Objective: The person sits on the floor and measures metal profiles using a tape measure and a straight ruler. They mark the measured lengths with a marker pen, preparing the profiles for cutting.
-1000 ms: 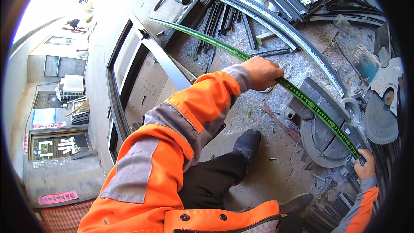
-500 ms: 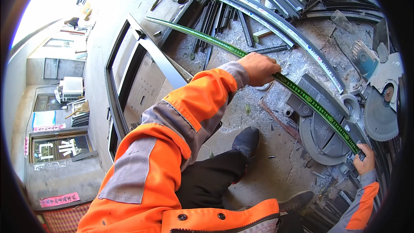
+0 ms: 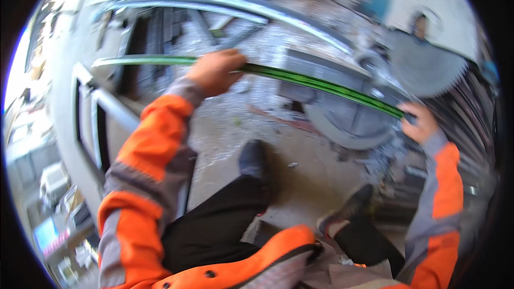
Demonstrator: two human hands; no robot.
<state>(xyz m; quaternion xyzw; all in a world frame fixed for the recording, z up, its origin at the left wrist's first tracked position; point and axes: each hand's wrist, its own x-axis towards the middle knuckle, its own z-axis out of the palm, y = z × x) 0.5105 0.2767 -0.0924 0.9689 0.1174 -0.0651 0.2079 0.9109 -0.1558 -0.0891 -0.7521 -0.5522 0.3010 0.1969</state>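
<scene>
A green measuring tape stretches across the view, blurred, over the grey base of a cutting saw. My left hand is closed around it; its pale free end runs on to the left, above a dark frame. At the tape's right end, my right hand is closed, with a small dark part showing at the fingers. Whether the tape's case is in that hand is hidden. Both arms wear orange and grey sleeves.
The saw's toothed round blade stands upright beyond my right hand. Long pale profiles lie at the back, with dark offcuts beneath. A metal frame leans at left. My shoes stand on the debris-strewn floor.
The view has swung, so the saw and the tape sit further left and higher. Both hands still grip the tape, which now slants less steeply; its printed marks have blurred.
</scene>
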